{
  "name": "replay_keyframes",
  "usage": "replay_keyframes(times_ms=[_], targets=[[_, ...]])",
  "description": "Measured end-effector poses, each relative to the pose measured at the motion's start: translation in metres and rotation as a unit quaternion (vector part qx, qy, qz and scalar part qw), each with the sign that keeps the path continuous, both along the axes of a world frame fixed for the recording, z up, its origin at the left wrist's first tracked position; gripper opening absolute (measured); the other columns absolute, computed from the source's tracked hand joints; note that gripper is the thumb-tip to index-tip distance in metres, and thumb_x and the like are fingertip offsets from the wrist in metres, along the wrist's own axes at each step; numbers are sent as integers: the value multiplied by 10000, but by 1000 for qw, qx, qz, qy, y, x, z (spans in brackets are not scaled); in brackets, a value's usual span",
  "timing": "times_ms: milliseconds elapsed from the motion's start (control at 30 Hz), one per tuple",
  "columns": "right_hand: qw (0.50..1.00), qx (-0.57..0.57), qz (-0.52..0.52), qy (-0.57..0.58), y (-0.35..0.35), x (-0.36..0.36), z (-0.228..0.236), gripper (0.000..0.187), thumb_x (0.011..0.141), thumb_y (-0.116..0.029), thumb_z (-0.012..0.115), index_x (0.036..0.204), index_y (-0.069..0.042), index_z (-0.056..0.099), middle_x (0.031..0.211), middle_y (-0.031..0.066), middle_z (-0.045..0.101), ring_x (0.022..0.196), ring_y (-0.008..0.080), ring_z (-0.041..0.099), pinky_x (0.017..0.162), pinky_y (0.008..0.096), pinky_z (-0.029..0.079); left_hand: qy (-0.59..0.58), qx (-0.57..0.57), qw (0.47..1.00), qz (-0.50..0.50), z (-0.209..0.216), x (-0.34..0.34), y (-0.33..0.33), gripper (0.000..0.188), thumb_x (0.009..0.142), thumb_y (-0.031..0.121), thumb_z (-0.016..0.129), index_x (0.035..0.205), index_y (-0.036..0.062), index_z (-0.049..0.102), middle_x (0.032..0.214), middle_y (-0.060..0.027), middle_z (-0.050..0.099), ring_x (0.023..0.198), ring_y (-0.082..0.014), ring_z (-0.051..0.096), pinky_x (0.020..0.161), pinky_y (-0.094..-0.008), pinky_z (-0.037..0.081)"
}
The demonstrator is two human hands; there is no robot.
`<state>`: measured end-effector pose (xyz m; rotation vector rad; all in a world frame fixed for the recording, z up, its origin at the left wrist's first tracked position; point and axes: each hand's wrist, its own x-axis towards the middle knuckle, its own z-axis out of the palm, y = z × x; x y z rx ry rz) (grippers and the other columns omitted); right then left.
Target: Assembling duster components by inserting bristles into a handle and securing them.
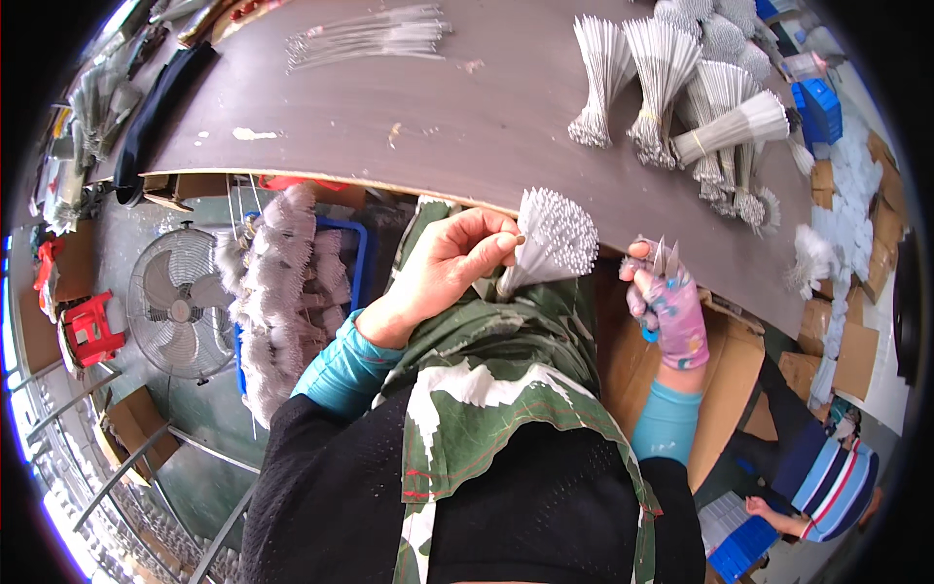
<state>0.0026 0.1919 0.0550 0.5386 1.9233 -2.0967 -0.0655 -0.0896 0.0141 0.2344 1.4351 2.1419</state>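
Pale bundles of thin rods (664, 58) crowd the right of the brown tabletop (486, 117); a round grey metal fan (180, 310) stands at left. A flared bundle of thin white sticks (559, 234) rests on the green-and-white camouflage apron (496, 414). The left hand (438, 268) pinches thumb and forefinger together at its edge, whether gripping a stick I cannot tell; the pink-gloved right hand (678, 316) curls around silver-bladed scissors (661, 256), points upward.

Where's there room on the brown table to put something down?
The widest bare patch is the middle of the table, between the loose pale stalks, the pale bundles to the right and the near edge by the left hand. A narrower one lies between those bundles and the edge by the right hand. It's crowded where those bundles cluster.
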Motion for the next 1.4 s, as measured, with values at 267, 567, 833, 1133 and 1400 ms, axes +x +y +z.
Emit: replay_keyframes(times_ms=[267,567,833,1133,1400], targets=[[881,468,49,-35,28,34,-101,236,916,-234,551,880,-5,593,683,143,605,584,243,592,557,365,458,542,-444,691,179,15,-129,-51,64,832,123,635,882,83,633,813,-102,628,785,-283,608,699,-356,494],[931,358,71,-12,-6,21,-117,298,955,-271,484,1097,-20,559,683,164,584,600,281,601,571,381,457,596,-504,568,259,-36,-253,-50,278,810,257,677,1070,167,637,1034,-54,626,947,-288,570,824,-398,475],[994,15,-101,-45,-21,8,-83,186,918,-99,539,1063,5,591,754,54,610,527,84,509,466,215,402,155,-209,964,53,-12,-89,-42,276,901,266,627,926,-5,671,791,-31,655,755,-97,577,687,-266,473],[995,-47,-81,24,-46,2,-75,259,902,-74,549,1149,4,533,767,18,572,539,93,500,490,220,391,152,-278,944,-97,-88,17,33,935,655,415,811,1336,-56,378,1266,-238,519,1163,-320,529,987,-381,417],[974,170,36,145,-74,-1,-65,290,885,-38,570,1161,24,506,894,70,615,677,107,551,620,255,463,162,-173,970,58,-111,28,75,857,657,355,799,1318,-3,387,1232,-184,529,1132,-328,522,997,-385,393]])
